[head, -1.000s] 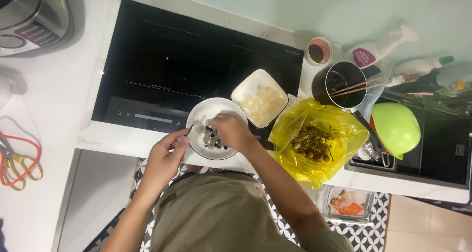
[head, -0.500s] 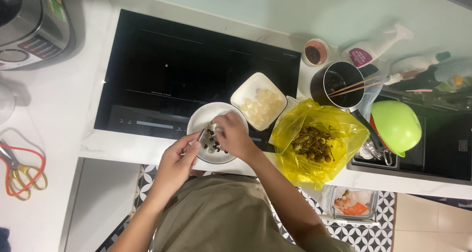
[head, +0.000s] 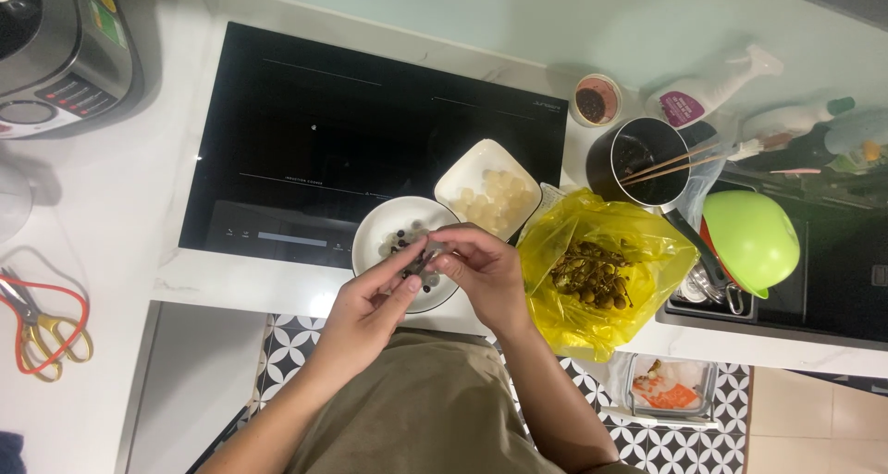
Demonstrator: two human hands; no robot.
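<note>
White round bowl [head: 377, 243] sat under both hands to catch bits; left hand [head: 370, 303] & right hand [head: 483, 269] fingers pinched shut on small dark fruit [head: 418, 261].

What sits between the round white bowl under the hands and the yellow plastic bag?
In the head view, the right hand fills most of that stretch between round white bowl and yellow plastic bag.

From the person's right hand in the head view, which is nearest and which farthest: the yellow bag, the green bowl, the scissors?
1. Yellow bag: just to the right of the right hand.
2. Green bowl: farther right, past the bag, at the sink.
3. Scissors: far left, at the counter's edge.
</note>
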